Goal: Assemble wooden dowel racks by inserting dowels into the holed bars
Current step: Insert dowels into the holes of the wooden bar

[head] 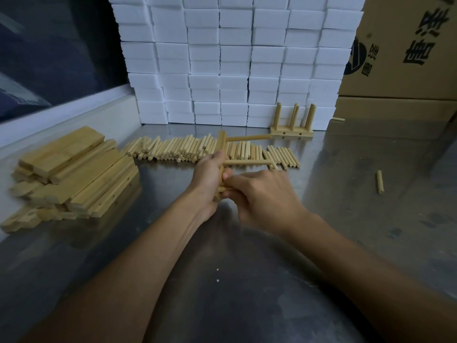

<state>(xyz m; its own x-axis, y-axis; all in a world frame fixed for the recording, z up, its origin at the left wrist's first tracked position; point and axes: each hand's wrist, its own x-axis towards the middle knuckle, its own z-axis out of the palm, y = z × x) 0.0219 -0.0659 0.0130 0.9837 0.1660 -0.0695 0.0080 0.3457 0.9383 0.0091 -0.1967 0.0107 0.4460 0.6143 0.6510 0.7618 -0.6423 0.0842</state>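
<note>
With two dowels seated beyond the hands, the left hand (210,174) gripped the holed bar (221,144) while the right hand (259,194) pinched a third dowel (223,189) at its near end, which I judged needed aligning and pressing home.

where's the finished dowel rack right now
In the head view the finished dowel rack stands upright on the metal table, far right of centre, against the stacked white foam blocks and just beyond the row of loose dowels.
</note>
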